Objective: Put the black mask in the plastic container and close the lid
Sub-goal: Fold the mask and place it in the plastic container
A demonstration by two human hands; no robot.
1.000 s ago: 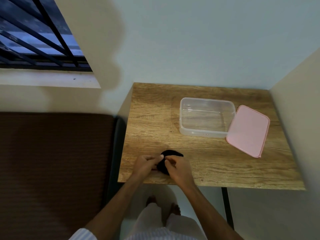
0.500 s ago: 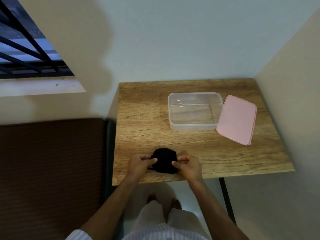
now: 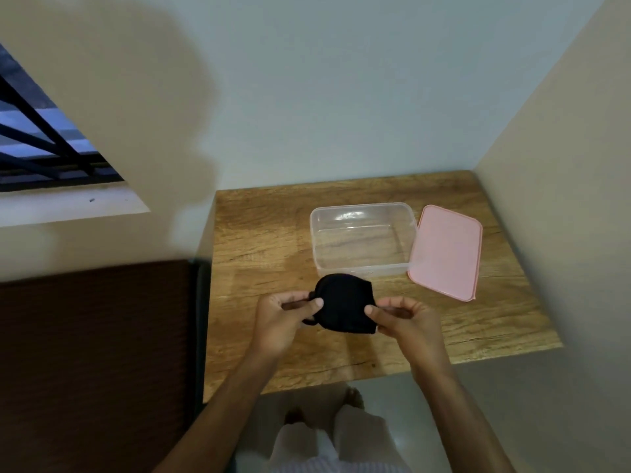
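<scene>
Both hands pinch the black mask [image 3: 345, 303] by its side edges: left hand [image 3: 285, 317], right hand [image 3: 404, 320], just near of the open container [image 3: 363, 268]. Pink lid [image 3: 445, 250] lies to its right on the worktop [image 3: 259, 240]. Risk: a dangling ear loop drapes over the rim and blocks the lid.

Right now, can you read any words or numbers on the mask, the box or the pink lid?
No text can be read anywhere.
Black mask, held between the left hand and right hand: plain, no label showing.
Clear plastic container: no readable marking.
Pink lid: plain, nothing printed.
Wooden table: only wood grain.
</scene>
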